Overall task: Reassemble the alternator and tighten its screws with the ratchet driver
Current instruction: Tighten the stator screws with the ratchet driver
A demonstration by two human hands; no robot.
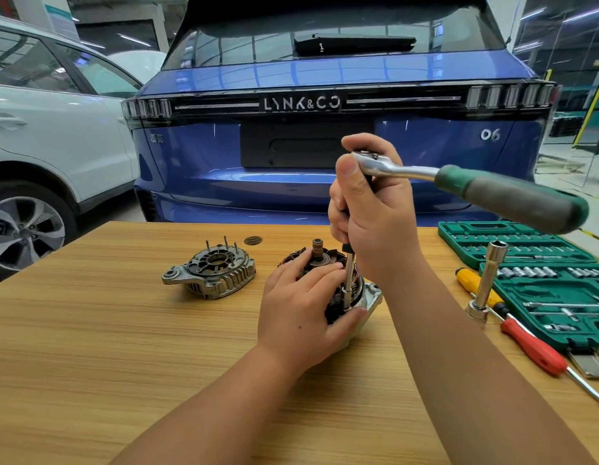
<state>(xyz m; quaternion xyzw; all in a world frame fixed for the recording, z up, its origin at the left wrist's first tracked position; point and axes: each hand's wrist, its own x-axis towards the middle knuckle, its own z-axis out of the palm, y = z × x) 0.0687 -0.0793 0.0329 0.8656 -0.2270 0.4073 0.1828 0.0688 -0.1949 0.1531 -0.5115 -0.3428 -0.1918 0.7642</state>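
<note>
The alternator body (370, 295), with copper windings and an upright rotor shaft, stands mid-table. My left hand (301, 310) grips its near side, thumb against the housing. My right hand (371, 209) grips the head and extension of the ratchet driver (512, 193), whose green handle points right. The extension bar (348, 280) runs straight down to a screw at the alternator's edge. The separate rear cover (212, 271), with several studs standing up, lies to the left.
A green socket set case (522, 243) lies open at the right. A long socket (489, 276) stands upright beside a yellow screwdriver (467, 278) and a red screwdriver (533, 347). A blue car (291, 135) stands behind the wooden table (123, 347).
</note>
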